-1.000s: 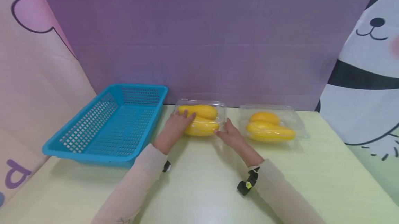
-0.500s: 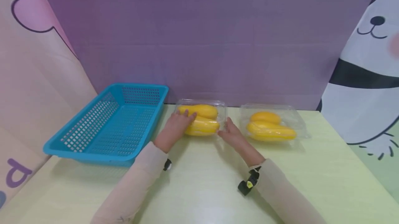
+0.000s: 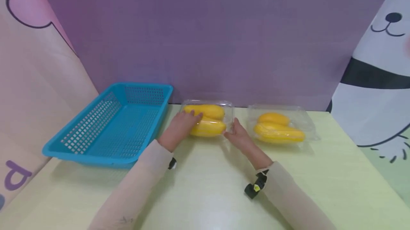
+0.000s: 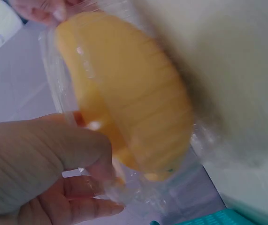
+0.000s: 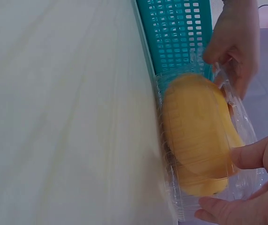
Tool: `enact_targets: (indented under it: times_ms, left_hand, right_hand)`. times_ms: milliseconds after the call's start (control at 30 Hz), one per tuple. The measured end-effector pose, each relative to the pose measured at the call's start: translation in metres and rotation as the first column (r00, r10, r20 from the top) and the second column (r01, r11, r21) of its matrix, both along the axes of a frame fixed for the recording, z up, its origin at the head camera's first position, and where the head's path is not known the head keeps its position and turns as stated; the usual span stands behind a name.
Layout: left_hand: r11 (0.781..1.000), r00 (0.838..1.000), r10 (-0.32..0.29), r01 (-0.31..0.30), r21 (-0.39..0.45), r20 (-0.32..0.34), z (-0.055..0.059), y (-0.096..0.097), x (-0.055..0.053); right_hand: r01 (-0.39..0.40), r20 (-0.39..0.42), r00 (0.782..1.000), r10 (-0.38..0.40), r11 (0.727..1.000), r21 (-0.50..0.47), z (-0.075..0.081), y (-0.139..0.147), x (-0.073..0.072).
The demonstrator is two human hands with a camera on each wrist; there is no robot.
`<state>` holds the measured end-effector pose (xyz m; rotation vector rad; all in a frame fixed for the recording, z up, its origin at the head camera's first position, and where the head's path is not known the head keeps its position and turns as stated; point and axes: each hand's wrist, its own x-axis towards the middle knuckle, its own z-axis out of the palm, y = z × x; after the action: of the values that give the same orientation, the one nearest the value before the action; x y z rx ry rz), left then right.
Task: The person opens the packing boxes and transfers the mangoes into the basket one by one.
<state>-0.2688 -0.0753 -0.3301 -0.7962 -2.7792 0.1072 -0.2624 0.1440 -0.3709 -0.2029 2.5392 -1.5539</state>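
Note:
A clear plastic box (image 3: 228,113) holding yellow mango-like fruits (image 3: 208,127) sits near the back of the table, in the middle of the head view. At its left side my left hand (image 3: 175,130) grips the box's edge, thumb on one face and fingers beyond it, as the left wrist view shows. My right hand (image 3: 241,139) pinches the opposite end; the right wrist view has its thumb (image 5: 252,155) on the plastic and its fingers lower down. Another clear box (image 3: 302,123) with similar yellow fruits (image 3: 278,134) stands to the right, untouched.
A blue perforated basket (image 3: 105,159) stands on the left of the pale table (image 3: 205,194), close to my left forearm. Behind the boxes hangs a purple cloth (image 3: 211,45). Printed hangings flank the table on both sides.
My right hand has shifted very slightly right at the box's end. Both hands stay at the same box, and the head view has tilted a little.

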Motion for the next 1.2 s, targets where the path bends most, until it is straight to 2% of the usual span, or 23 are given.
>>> enact_targets:
  times_ms: [367,633,767,900,1000,1200]
  left_hand:
    - [0.999,0.999,0.029,-0.028,-0.033,0.041,0.003,0.000,-0.001]
    - [0.997,0.983,0.073,-0.067,-0.043,0.169,0.009,0.012,0.002]
    - [0.999,0.978,0.034,-0.031,-0.021,0.207,0.013,0.022,0.005]
    - [0.999,0.983,-0.043,0.045,-0.008,0.178,0.018,0.034,0.009]
    - [0.996,0.984,-0.079,0.083,-0.021,0.162,0.018,0.042,0.010]
    - [0.992,0.984,-0.099,0.110,-0.068,0.146,0.012,0.060,0.006]
  right_hand:
    - [0.007,0.014,1.000,-0.007,1.000,-0.004,0.001,0.003,-0.001]
    - [0.016,0.024,1.000,-0.016,1.000,-0.007,0.001,0.003,-0.002]
    - [0.020,0.027,0.999,-0.020,1.000,-0.012,0.003,0.002,-0.002]
    - [0.023,0.021,1.000,-0.023,1.000,-0.011,0.003,0.002,-0.001]
    - [0.028,0.016,0.999,-0.028,1.000,-0.002,0.003,0.002,-0.001]
    - [0.042,0.020,0.999,-0.042,0.999,0.000,0.003,0.000,-0.001]
